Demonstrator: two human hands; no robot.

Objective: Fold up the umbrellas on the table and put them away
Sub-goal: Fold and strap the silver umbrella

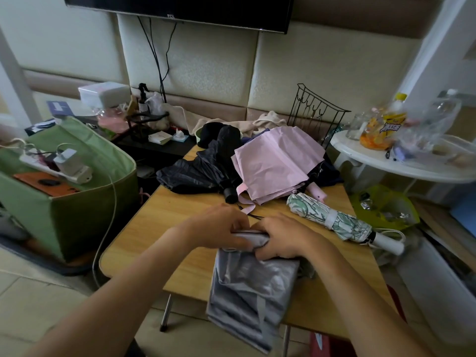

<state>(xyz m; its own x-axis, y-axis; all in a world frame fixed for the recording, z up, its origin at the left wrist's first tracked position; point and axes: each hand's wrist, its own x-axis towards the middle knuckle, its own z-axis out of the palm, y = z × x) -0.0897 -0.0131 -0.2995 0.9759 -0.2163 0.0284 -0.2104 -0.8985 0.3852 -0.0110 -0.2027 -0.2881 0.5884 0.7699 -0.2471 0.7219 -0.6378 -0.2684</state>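
Two hands, the left hand and right hand, curl around the far end of a grey umbrella on the wooden table; its canopy hangs over the near edge (tip hidden), long axis running toward the viewer. Beyond, a strapped leaf-print umbrella lies diagonally, handle rightward. Farther, pink and black umbrellas lie loose.

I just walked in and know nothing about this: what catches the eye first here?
Both hands, left hand and right hand, grip a grey umbrella at the near edge of the wooden table. Behind them lie a loose pink umbrella and a black umbrella; a leaf-patterned umbrella, rolled and strapped, lies to the right.
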